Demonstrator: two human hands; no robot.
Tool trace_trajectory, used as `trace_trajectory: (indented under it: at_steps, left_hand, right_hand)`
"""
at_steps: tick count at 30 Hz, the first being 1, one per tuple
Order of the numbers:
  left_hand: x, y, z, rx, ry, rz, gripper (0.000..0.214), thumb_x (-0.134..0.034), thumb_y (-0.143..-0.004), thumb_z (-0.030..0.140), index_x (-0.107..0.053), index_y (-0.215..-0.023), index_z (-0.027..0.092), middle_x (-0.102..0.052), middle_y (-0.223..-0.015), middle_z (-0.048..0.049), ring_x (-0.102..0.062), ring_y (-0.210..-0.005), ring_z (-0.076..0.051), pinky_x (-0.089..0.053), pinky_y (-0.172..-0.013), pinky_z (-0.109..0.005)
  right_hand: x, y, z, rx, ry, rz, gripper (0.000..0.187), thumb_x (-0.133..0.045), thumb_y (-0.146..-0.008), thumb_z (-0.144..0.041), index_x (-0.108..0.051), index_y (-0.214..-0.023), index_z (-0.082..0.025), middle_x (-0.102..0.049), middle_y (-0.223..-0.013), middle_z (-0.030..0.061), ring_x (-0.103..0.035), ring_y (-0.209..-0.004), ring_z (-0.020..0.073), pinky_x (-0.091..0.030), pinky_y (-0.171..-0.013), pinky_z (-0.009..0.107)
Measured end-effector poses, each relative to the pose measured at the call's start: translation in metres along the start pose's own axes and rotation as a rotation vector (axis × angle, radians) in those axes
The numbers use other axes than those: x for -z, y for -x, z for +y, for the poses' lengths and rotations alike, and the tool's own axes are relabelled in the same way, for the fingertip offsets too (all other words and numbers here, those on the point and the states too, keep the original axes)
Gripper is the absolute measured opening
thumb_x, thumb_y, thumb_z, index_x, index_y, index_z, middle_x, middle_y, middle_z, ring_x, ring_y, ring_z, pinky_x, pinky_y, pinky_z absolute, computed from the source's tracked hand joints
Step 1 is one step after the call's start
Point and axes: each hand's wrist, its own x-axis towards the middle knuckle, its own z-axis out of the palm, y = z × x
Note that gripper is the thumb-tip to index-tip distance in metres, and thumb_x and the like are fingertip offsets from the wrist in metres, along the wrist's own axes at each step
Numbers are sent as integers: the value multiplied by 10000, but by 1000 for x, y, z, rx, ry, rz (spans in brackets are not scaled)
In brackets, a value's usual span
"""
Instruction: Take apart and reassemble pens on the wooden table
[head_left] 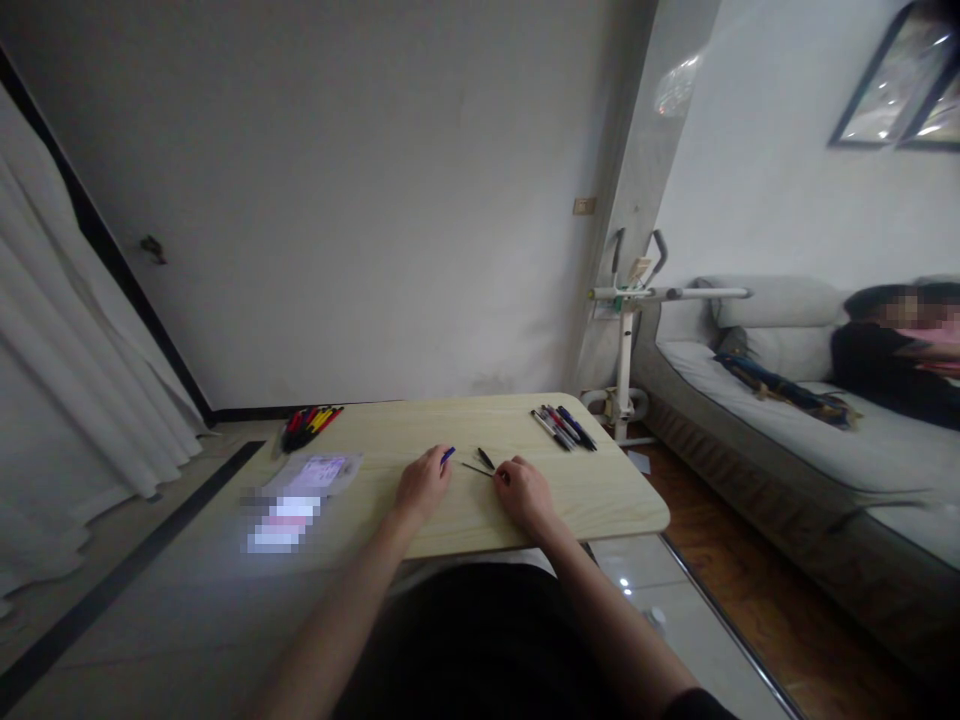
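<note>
My left hand (424,487) is closed near the middle of the table, with a blue pen part (448,454) sticking out from its fingertips. Whether this is a cap or the end of a barrel is too small to tell. To its right, my right hand (523,492) is curled shut on a thin, dark pen refill (478,469) that points left toward the other hand. Just beyond the right fingers lies a short black pen part (485,457). A gap separates the two hands, and both rest low over the tabletop.
On the wooden table (615,500), several pens (564,428) lie at the far right, and several red, yellow and black pen pieces (311,425) at the far left. A clear plastic bag (345,472) and a lit, blurred screen (283,525) sit left. A person (877,350) is on the sofa (750,400).
</note>
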Motion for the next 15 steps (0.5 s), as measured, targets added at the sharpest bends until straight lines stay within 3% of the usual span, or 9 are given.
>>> trace_trajectory:
  at_steps: [8,15]
  left_hand:
    - [4,0,1,84,-136,-97,247,-415,-828,280,-585,-994,211,-642,-919,-58,-580,-803,-172,-401,-695,-257]
    - [7,0,7,66,-91,-170,271,-419,-831,327,-608,-1002,233,-642,-962,-56,-573,-871,-170,-386,-763,-257]
  right_hand:
    - [5,0,-2,-6,24,-62,219,-434,-832,-287,-633,-799,-200,-588,-828,40,-537,-748,135,-337,-645,216]
    - [5,1,-3,7,29,-66,230,-417,-845,-281,-626,-801,-195,-584,-831,49,-535,-758,139,-332,-646,222]
